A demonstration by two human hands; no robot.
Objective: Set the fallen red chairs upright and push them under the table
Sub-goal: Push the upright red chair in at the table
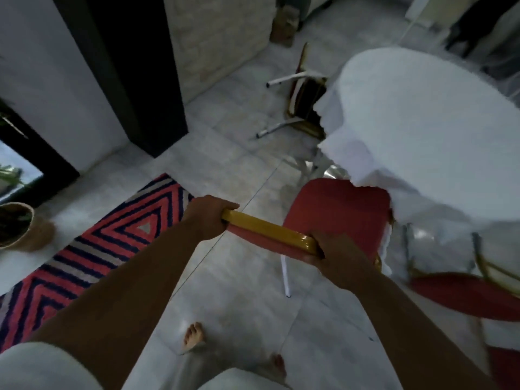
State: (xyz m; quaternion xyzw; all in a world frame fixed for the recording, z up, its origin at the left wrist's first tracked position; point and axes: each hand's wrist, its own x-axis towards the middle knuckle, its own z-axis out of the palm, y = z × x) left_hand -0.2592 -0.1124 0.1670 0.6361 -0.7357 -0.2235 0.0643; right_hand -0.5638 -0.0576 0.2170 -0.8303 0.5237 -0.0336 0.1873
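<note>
An upright red chair (334, 209) with a gold-topped backrest stands in front of me, its seat partly under the white-clothed round table (427, 116). My left hand (209, 216) grips the left end of the backrest's top rail and my right hand (337, 253) grips its right end. A second chair (298, 99) lies tipped on its side on the floor beyond the table's left edge, white legs pointing left. Another red chair (461, 294) sits low at the right, half hidden by the tablecloth; I cannot tell whether it is upright.
A red, navy and white striped rug (92, 249) lies on the pale tiled floor at the left. A woven basket planter (19, 226) stands at the far left. A dark pillar (135, 80) rises behind. My bare feet (194, 336) are below.
</note>
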